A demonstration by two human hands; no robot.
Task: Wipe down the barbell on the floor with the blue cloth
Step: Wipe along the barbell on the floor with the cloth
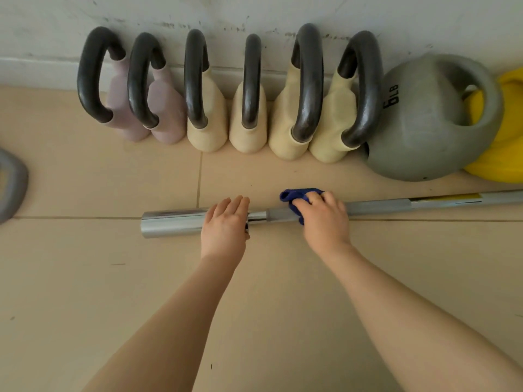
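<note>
Barbell [376, 207] on floor [85, 278] before the kettlebells [249, 94], likely heavy, rigid, slick; flat-fingered left hand [225, 226] presses its sleeve end, right hand [324, 219] bunches soft blue cloth [294, 198] round the shaft just beside.

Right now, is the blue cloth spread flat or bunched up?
Bunched up. The blue cloth is wadded under the right hand, which grips it around the barbell shaft.

Two bare forearms reach forward and down from the lower edge. The left hand [225, 222] lies flat, fingers straight and together. The right hand [325, 219] is curled, knuckles up.
</note>
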